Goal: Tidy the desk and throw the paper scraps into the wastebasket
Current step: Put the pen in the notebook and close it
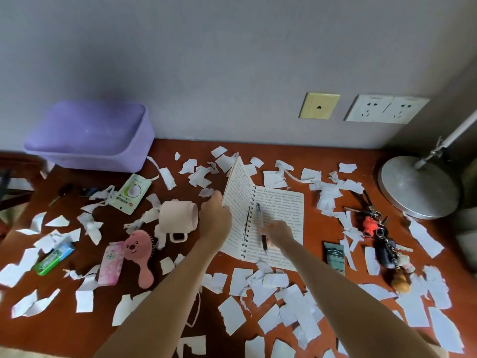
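A spiral notebook (282, 218) with handwritten pages lies open in the middle of the reddish-brown desk (77, 329). My left hand (215, 215) grips the edge of its left page, which is lifted and tilted up. My right hand (277, 232) holds a black pen (261, 223) that lies along the spiral binding. White torn paper scraps (289, 295) are strewn over nearly all the desk. A purple plastic wastebasket (90, 136) stands at the back left against the wall.
Left of the notebook a beige mug (178, 215) lies on its side, with a pink hairbrush (140, 251), a pink packet (111, 262), a green pack (53, 258) and a sachet (131, 193). Keys with charms (382, 236), a dark card (334, 257) and a lamp base (416, 187) sit on the right.
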Tool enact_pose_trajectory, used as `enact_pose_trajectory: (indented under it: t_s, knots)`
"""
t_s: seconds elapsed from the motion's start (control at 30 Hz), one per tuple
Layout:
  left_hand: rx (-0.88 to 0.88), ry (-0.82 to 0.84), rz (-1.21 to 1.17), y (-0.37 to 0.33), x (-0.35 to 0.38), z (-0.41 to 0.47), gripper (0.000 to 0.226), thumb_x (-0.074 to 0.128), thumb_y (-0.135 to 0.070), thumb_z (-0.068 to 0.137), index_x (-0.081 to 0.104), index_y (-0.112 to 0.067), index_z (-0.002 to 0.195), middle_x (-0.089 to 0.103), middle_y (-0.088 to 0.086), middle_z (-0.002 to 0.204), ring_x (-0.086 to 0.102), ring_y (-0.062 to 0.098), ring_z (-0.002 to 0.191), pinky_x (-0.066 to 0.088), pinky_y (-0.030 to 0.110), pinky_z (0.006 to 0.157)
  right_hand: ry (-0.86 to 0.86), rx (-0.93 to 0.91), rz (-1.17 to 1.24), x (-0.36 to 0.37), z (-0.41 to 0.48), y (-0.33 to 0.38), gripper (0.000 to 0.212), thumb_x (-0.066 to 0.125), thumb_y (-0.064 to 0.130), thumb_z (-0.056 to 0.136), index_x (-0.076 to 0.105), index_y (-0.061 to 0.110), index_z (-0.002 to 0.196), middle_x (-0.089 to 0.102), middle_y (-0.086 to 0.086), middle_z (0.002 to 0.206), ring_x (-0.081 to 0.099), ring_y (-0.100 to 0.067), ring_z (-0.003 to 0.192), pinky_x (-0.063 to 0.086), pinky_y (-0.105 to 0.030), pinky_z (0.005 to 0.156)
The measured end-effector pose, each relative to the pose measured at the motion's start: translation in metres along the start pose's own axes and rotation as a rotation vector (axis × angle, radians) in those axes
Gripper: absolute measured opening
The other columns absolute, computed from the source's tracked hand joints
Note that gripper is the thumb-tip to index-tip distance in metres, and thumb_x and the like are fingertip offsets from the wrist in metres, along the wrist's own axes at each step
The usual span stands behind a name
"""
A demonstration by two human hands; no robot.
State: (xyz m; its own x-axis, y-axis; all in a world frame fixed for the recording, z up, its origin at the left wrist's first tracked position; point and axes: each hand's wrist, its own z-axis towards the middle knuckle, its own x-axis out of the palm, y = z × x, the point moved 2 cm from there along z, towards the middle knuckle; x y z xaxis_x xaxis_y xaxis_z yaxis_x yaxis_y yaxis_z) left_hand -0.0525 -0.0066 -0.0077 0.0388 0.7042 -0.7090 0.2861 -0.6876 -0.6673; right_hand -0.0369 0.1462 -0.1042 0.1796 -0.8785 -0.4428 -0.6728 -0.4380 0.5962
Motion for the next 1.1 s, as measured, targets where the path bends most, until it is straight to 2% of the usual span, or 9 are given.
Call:
enact_pose_trajectory:
  t_s: [0.17,0.3,0.43,0.63,0.73,0.83,0.9,1.0,1.1]
  knots:
    - [0.019,0.059,0.08,-0.009,-0.007,0.002,0.032,0.046,-0.003,0.091,0.029,-0.014,0.065,0.063,0.014,0.114,0.062,0.02,0.082,0.037,0.011,0.039,0.062,0.006,0.168,0.025,0.0,0.015,0.013,0.061,0.007,0.084,0.062,0.001,0.073,0.059,-0.015,0.065,0.053,-0.016,0.056,0.043,-0.02,0.048]
    - [0.011,0.167,0.135,-0.013,-0.004,0.005,0.011,0.045,-0.01,0.092,0.053,-0.003,0.097,0.061,0.012,0.123,0.064,0.024,0.095,0.042,0.012,0.045,-0.087,-0.028,0.189,0.027,0.0,0.019,0.024,0.064,0.002,0.081,0.054,0.019,0.066,0.063,-0.003,0.077,0.061,-0.018,0.077,0.056,-0.034,0.078]
    - [-0.017,0.23,0.103,-0.016,-0.003,0.006,0.03,0.044,-0.013,0.089,0.056,-0.002,0.115,0.061,0.013,0.123,0.064,0.029,0.099,0.056,0.033,0.072,-0.152,-0.034,0.145,0.022,0.0,0.019,0.025,0.064,0.003,0.08,0.05,0.022,0.07,0.058,0.004,0.078,0.058,-0.015,0.078,0.052,-0.026,0.066]
    - [0.006,0.337,0.05,-0.022,0.002,0.001,0.019,0.051,-0.026,0.086,0.056,-0.009,0.089,0.063,0.009,0.094,0.056,0.02,0.077,0.044,0.031,0.063,-0.102,-0.032,0.168,0.017,-0.004,0.02,0.007,0.056,0.008,0.086,0.059,0.011,0.092,0.061,-0.004,0.085,0.058,-0.018,0.078,0.048,-0.025,0.063]
    - [0.044,0.481,0.069,-0.027,0.016,-0.003,0.034,0.057,-0.039,0.083,0.054,-0.012,0.104,0.062,0.004,0.1,0.059,0.018,0.087,0.045,0.03,0.069,0.004,-0.027,0.286,-0.002,-0.017,0.013,0.012,0.046,0.008,0.093,0.056,0.01,0.088,0.056,-0.006,0.077,0.053,-0.015,0.068,0.044,-0.02,0.059]
    - [0.136,0.516,0.205,-0.031,0.036,-0.005,0.061,0.057,-0.056,0.08,0.046,-0.015,0.124,0.058,0.001,0.116,0.058,0.018,0.105,0.049,0.027,0.078,0.15,0.012,0.466,-0.023,-0.035,0.003,0.023,0.038,0.019,0.1,0.057,0.007,0.103,0.06,-0.021,0.106,0.06,-0.03,0.09,0.05,-0.033,0.088]
    - [0.188,0.501,0.252,-0.034,0.052,-0.008,0.069,0.053,-0.064,0.079,0.044,-0.015,0.129,0.058,0.0,0.121,0.058,0.017,0.108,0.049,0.026,0.081,0.132,0.045,0.65,-0.035,-0.038,-0.012,0.03,0.032,0.034,0.101,0.054,0.016,0.107,0.056,-0.012,0.123,0.055,-0.025,0.101,0.043,-0.038,0.096]
    - [0.185,0.486,0.255,-0.034,0.067,-0.01,0.064,0.048,-0.057,0.086,0.044,-0.013,0.132,0.054,0.004,0.131,0.055,0.022,0.115,0.047,0.029,0.09,0.158,0.022,0.864,-0.046,-0.03,-0.035,0.049,0.026,0.055,0.095,0.05,0.024,0.123,0.055,0.003,0.121,0.053,-0.022,0.115,0.037,-0.045,0.106]
    - [0.106,0.433,0.282,-0.021,0.072,-0.006,0.049,0.049,-0.036,0.093,0.046,-0.003,0.128,0.047,0.016,0.131,0.052,0.031,0.116,0.043,0.034,0.095,0.143,-0.024,0.856,-0.048,-0.032,-0.044,0.036,0.041,0.037,0.097,0.057,0.017,0.123,0.064,-0.003,0.121,0.061,-0.026,0.113,0.048,-0.041,0.098]
